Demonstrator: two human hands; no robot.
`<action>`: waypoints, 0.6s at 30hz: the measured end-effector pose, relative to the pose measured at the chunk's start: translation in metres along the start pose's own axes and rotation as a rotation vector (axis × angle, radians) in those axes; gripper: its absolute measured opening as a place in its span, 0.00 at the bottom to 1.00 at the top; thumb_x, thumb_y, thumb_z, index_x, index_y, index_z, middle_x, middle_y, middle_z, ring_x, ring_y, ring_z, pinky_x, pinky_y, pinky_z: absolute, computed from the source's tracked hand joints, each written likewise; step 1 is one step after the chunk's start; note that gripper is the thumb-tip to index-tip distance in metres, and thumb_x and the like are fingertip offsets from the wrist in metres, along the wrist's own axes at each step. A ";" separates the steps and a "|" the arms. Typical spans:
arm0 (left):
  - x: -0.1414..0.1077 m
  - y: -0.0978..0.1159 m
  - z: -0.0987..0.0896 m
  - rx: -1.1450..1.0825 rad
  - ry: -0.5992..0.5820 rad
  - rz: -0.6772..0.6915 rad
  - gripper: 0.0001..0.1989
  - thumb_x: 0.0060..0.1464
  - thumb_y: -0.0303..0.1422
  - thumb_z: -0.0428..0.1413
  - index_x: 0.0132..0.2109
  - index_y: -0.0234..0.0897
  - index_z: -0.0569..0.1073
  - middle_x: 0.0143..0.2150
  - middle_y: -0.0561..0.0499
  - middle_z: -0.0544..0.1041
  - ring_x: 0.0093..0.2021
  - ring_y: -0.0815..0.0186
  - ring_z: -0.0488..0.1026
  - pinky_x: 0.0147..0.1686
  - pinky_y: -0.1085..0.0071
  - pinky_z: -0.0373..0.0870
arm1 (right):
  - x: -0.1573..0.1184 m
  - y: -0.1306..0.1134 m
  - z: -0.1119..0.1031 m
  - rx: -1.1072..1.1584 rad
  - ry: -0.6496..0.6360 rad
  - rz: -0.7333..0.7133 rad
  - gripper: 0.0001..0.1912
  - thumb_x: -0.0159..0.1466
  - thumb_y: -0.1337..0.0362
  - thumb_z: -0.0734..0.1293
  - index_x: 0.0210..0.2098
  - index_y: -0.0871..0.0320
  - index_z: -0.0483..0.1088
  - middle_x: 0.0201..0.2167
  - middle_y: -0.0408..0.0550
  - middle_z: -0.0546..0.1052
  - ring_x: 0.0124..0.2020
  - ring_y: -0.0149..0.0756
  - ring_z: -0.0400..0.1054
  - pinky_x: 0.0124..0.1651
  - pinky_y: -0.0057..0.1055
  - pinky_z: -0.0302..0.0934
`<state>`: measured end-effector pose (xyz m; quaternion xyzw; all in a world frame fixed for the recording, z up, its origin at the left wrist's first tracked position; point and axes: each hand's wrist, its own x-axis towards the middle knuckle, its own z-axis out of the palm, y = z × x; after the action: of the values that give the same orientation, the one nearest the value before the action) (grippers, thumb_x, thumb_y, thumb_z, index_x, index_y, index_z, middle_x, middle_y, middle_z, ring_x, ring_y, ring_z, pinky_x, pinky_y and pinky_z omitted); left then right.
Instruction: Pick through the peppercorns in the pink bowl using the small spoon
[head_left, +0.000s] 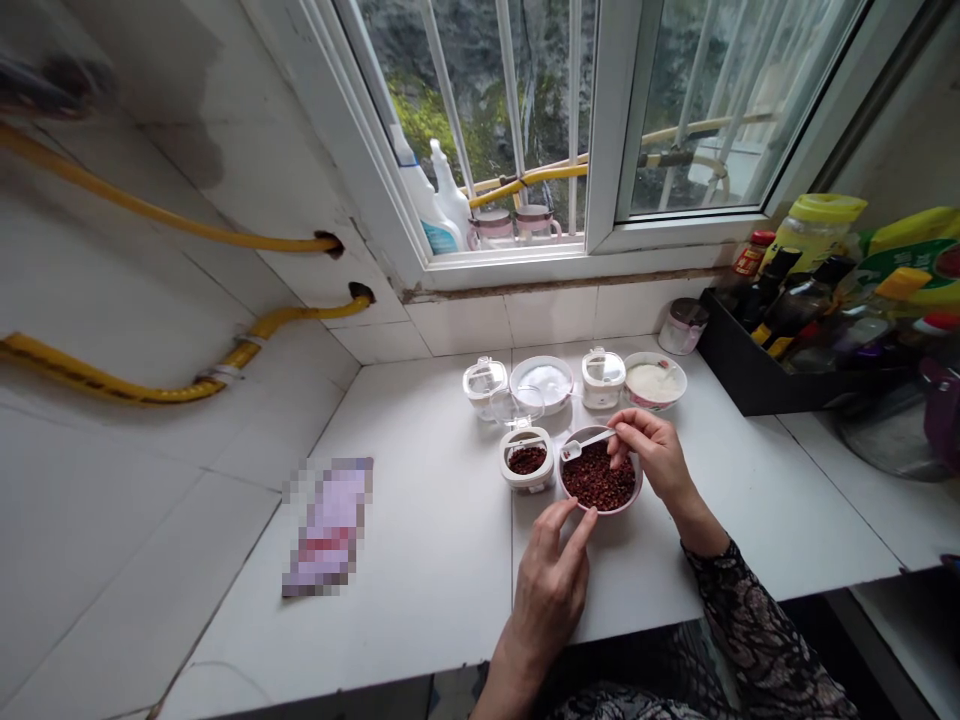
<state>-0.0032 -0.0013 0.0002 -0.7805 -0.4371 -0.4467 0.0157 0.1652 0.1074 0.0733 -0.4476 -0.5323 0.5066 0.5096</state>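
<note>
The right hand [654, 455] has its thumb and forefinger pinched together on the slim handle of a small white spoon [590, 443], which looks like smooth plastic. The spoon's squarish scoop hangs tilted over the far left part of a round, pink-rimmed bowl [616, 510], above a rough, pebbly heap of dark red granules [604, 480]. The left hand [551, 578] has its thumb and forefinger parted, their tips at the bowl's near rim.

Just left of the bowl stands an open, rounded jar [529, 483] with a cream collar, part filled with similar dark grains. Farther back, from left to right, are a clear-topped container [485, 380], a shallow white bowl [568, 398] of fine white grains, a second clear-topped container [604, 378] and a patterned bowl [664, 403] holding off-white, powdery stuff. A clear, glossy piece, perhaps a lid [516, 408], lies between the first container and the open jar.

All of it sits on a smooth white tiled counter [435, 540]. Well apart, at the left, lies a flat purple item [328, 530], pixelated. At the far right, a dark-lidded glass jar [682, 328] stands beside a matte black box [757, 388] crowded with bottles.
</note>
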 end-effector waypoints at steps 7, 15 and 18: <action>0.001 0.000 0.000 0.005 0.005 0.002 0.31 0.59 0.16 0.46 0.67 0.41 0.63 0.56 0.40 0.71 0.58 0.58 0.70 0.54 0.60 0.75 | -0.012 0.002 0.023 -0.284 -0.072 -0.346 0.08 0.69 0.59 0.62 0.40 0.55 0.71 0.27 0.47 0.78 0.27 0.35 0.73 0.36 0.34 0.70; 0.001 0.000 -0.001 0.009 0.002 0.007 0.32 0.58 0.16 0.46 0.67 0.41 0.63 0.56 0.40 0.70 0.58 0.58 0.69 0.54 0.60 0.74 | -0.015 0.001 0.018 -0.424 -0.105 -0.523 0.08 0.68 0.64 0.61 0.39 0.54 0.73 0.29 0.47 0.79 0.29 0.37 0.74 0.37 0.35 0.69; 0.002 0.000 -0.002 0.009 -0.005 0.009 0.31 0.58 0.15 0.47 0.67 0.40 0.63 0.56 0.40 0.70 0.59 0.58 0.69 0.55 0.60 0.74 | -0.011 -0.001 0.007 -0.291 0.030 -0.348 0.08 0.67 0.61 0.62 0.38 0.55 0.72 0.24 0.44 0.76 0.22 0.34 0.71 0.30 0.31 0.67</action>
<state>-0.0039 -0.0009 0.0026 -0.7834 -0.4357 -0.4428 0.0201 0.1590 0.0954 0.0735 -0.4251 -0.6614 0.3224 0.5271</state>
